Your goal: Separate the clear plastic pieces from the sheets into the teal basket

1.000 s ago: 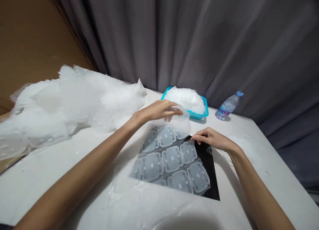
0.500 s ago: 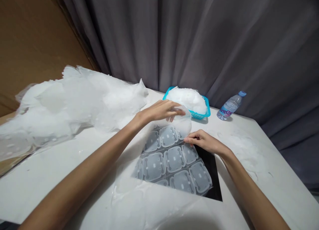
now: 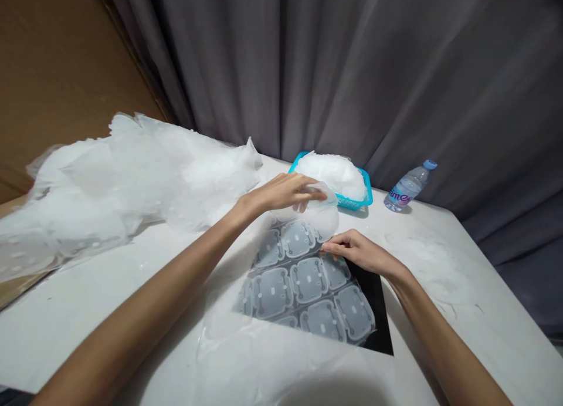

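Note:
A translucent plastic sheet (image 3: 303,286) printed with several rounded-square cut-outs lies over a black square panel (image 3: 378,312) set in the white table (image 3: 79,318). My left hand (image 3: 285,193) pinches the sheet's far edge and lifts it, curling it up. My right hand (image 3: 360,250), fingers closed, grips the sheet's right edge near one cut-out piece, just above the black panel.
A big heap of loose white plastic film (image 3: 114,177) covers the table's left side. A blue basket (image 3: 360,198) piled with white pieces stands behind my hands. A small water bottle (image 3: 407,188) lies at the back right. Grey curtains hang behind.
My right hand has slid left along the sheet's edge, onto the cut-out near the middle. The left hand keeps the far edge lifted, nearly still.

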The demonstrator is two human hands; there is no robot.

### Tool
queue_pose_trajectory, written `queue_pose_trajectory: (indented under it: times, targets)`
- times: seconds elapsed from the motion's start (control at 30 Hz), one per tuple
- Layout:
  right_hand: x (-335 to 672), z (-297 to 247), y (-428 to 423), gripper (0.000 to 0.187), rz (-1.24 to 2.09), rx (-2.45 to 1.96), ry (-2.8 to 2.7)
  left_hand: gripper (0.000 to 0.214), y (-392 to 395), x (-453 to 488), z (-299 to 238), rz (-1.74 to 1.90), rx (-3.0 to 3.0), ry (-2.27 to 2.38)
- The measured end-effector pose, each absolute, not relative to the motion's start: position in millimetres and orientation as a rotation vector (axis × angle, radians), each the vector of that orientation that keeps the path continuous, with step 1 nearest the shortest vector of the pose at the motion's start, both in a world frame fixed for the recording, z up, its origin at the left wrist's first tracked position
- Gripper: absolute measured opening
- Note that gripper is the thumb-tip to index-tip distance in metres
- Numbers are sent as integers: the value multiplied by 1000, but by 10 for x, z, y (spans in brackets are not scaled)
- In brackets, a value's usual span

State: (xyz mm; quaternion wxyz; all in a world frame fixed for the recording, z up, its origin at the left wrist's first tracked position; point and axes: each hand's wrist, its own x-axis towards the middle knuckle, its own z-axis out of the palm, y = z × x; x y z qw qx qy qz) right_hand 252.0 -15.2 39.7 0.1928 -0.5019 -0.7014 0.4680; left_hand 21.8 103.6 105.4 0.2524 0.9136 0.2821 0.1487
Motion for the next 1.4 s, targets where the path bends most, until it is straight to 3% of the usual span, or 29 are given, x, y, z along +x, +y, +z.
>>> queue_pose_trajectory:
  times: [1.4]
  targets:
    - [2182,324,-238,53,1184,-1411,-2059,31,1087,184,1002,485,2455,782]
